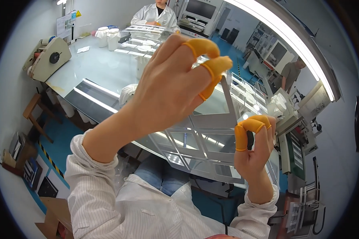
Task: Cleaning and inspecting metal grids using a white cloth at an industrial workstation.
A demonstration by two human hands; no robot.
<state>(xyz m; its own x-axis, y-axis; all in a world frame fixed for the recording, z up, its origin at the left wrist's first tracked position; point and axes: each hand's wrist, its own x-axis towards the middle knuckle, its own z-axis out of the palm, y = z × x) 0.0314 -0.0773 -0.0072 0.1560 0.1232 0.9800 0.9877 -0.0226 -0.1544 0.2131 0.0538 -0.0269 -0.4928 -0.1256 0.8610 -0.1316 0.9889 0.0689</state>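
A thin clear sheet with grey borders and several rectangular windows [213, 120] stands tilted in front of me, over the near edge of the table. My left hand [173, 75] is raised high across it, fingers curled and closed at its upper end; the hand itself hides part of the sheet. Lower and to the right, my right hand [256, 145] makes a pinch, thumb and forefinger meeting at the sheet's right edge. Yellow-orange finger cots cover the thumb and some fingers of both hands. The exact contact under the fingertips is hidden.
The glossy table [95, 65] carries a beige roller machine [48, 57], white lidded jars [113, 39] and stacked clear sheets [147, 34]. Across it sits a person in a white coat [157, 16]; another person [293, 73] stands far right. A lamp [291, 40] hangs overhead. A wooden stool [38, 113] stands left.
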